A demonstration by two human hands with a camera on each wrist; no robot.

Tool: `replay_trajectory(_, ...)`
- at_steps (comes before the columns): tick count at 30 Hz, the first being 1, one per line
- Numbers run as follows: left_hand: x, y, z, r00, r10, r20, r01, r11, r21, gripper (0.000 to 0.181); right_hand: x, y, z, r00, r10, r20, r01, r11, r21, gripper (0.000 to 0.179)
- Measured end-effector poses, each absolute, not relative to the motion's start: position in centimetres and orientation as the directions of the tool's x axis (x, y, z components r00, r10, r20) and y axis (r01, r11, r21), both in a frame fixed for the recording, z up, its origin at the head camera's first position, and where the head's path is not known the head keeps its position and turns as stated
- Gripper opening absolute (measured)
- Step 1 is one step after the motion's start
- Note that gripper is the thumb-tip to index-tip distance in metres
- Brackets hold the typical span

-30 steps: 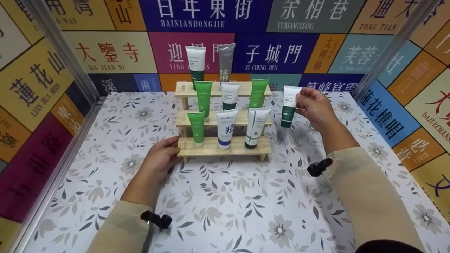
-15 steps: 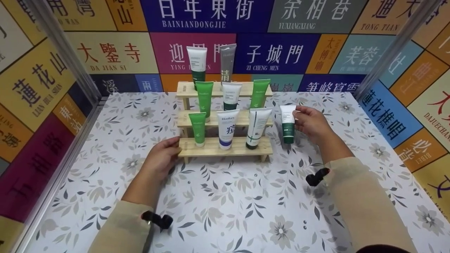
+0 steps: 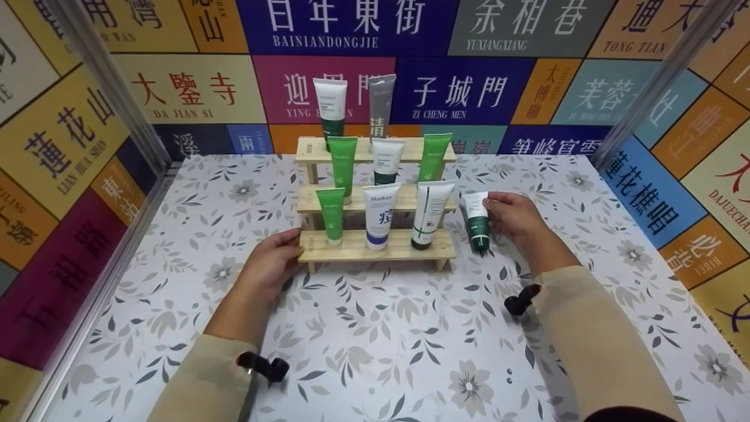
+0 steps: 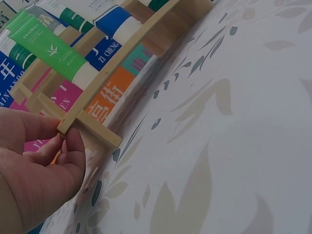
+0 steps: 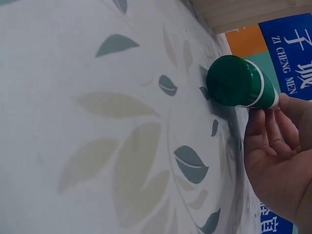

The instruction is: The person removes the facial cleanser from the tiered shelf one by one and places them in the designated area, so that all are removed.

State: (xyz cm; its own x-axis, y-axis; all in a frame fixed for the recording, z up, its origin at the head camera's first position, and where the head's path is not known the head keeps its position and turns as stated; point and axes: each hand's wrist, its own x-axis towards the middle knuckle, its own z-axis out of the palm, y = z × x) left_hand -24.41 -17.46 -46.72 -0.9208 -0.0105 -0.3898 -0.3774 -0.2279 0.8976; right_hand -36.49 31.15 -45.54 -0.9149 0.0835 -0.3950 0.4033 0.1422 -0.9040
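A white squeeze tube with a green lower part [image 3: 477, 221] is pinched at its upper right edge by my right hand [image 3: 518, 220], to the right of the three-tier wooden display rack [image 3: 351, 253]. In the right wrist view, its dark green cap [image 5: 229, 80] faces the camera, close to the tablecloth. My left hand [image 3: 270, 264] pinches the left end of the rack's lowest shelf; the left wrist view shows thumb and fingers on that shelf end. On the bottom tier stand a small green tube [image 3: 331, 217], a white tube with a blue cap [image 3: 379, 217] and a white tube with a dark cap [image 3: 431, 215].
The middle tier carries two green tubes [image 3: 343, 167] [image 3: 433, 157] and a white-green tube [image 3: 387, 159]. On the top tier are another white-green tube [image 3: 331, 108] and a grey tube [image 3: 381, 105]. Printed panels [image 3: 463, 88] enclose the floral tablecloth [image 3: 375, 340] at back and sides.
My right hand has brought the tube down and toward the front, beside the rack, and the tube now tilts. The left hand stays on the lowest shelf's end.
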Motion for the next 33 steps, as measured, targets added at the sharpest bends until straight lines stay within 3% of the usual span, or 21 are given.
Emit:
replay_trajectory(19,-24.53,-17.51,-46.97,-0.924,-0.015,-0.383,-0.368,-0.239,0.898,0.057,-37.15,30.49,-46.52,-0.890,0.197,-0.412,0.450,0.229,-0.863,0.054)
replay_trajectory(33,-24.65,-17.50,-46.81,-0.909,-0.021,-0.416,-0.398,-0.244,0.884,0.058,-36.35,30.95,-46.02,-0.871,0.200,-0.449,0.490,0.276,-0.827,0.049)
